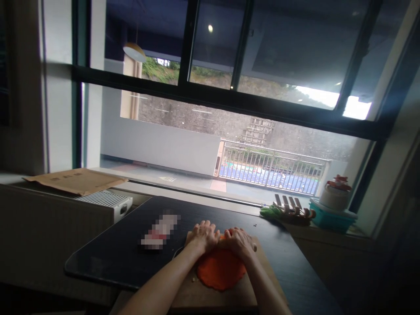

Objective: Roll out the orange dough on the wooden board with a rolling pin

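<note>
A flat, roundish sheet of orange dough with a ragged edge lies on a wooden board. At its far side, my left hand and my right hand are side by side, fingers curled down over a rolling pin. Only the pin's pale wooden end shows past my right hand; the rest is mostly covered by my hands. A bit of orange shows between the two hands. Small crumbs sit on the board left of the dough.
The board rests on a dark table with a blurred-out object to the left. On the sill at right are a brown rack-like item, something green and a teal box. A brown envelope lies at left.
</note>
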`<state>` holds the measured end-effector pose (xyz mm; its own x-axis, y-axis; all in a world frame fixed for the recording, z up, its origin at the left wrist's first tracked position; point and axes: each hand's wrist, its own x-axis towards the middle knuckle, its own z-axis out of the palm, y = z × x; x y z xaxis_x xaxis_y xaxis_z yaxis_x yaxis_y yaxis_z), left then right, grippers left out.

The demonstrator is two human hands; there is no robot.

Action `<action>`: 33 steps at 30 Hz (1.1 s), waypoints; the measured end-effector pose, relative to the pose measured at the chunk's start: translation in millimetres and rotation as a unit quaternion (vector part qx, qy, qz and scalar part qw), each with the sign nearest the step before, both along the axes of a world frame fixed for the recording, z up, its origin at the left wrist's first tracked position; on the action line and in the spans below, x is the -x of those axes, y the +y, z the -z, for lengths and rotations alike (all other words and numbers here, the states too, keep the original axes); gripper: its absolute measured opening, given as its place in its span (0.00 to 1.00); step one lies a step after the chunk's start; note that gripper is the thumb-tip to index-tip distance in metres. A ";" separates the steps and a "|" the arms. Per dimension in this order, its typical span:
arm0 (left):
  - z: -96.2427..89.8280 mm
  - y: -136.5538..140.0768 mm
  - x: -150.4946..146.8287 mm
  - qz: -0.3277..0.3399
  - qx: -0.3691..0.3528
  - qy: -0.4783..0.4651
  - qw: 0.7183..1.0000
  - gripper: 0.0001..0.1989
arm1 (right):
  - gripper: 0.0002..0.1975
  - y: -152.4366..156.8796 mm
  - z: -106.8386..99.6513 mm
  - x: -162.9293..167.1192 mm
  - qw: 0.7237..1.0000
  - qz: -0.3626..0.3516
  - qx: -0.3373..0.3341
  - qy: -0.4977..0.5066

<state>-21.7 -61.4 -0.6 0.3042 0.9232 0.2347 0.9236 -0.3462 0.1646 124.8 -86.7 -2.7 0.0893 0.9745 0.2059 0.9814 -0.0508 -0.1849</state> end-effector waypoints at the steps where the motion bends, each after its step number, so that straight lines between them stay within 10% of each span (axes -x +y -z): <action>1: -1.1 0.3 -0.3 -0.002 0.002 0.001 1.000 0.21 | 0.19 2.0 1.0 -0.1 1.000 0.003 -0.002 -0.001; 33: 0.6 15.6 -1.2 -0.004 0.007 0.003 1.000 0.21 | 0.23 12.6 -6.1 3.1 1.000 0.028 0.005 -0.007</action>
<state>-20.5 -45.8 -1.2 0.2984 0.9289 0.2193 0.9271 -0.3367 0.1647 121.7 -74.2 3.4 0.1416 0.9702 0.1968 0.9793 -0.1083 -0.1708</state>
